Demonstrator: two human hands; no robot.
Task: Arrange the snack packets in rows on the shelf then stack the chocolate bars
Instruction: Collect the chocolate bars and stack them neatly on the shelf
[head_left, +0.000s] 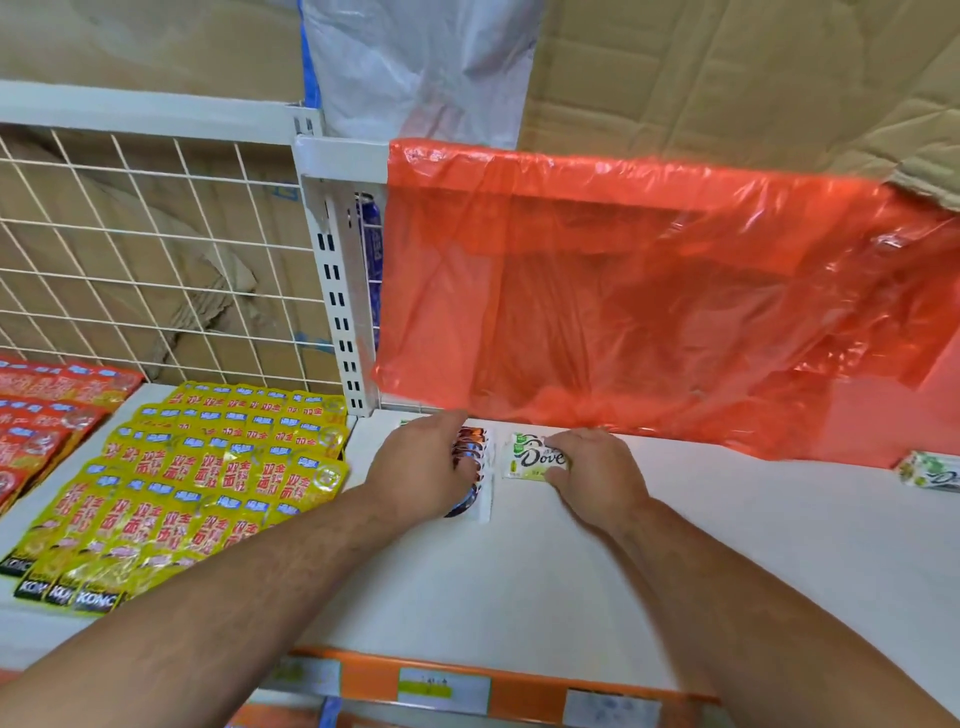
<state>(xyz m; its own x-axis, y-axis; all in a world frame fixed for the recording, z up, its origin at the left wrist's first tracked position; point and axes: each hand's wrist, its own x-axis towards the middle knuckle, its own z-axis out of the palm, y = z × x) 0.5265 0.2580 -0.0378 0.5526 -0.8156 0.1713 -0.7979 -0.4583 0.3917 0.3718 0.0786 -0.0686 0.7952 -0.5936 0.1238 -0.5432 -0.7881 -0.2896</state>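
Observation:
On the white shelf (519, 571), my left hand (423, 467) lies over a stack of dark-wrapped chocolate bars (475, 447), its fingers curled onto the stack. To the right, my right hand (592, 470) pinches a white and green Dove chocolate bar (530, 457) by its right end; the bar lies flat beside the stack. Another Dove bar (930, 470) lies at the far right of the shelf. Yellow snack packets (208, 478) sit in overlapping rows on the left, with red snack packets (47, 415) beyond them.
An orange plastic sheet (649, 312) hangs over the shelf's back, just above both hands. A white slotted upright (340, 291) and wire mesh panel (145, 249) stand at the back left. Cardboard lies behind. An orange price rail (467, 686) runs along the front edge.

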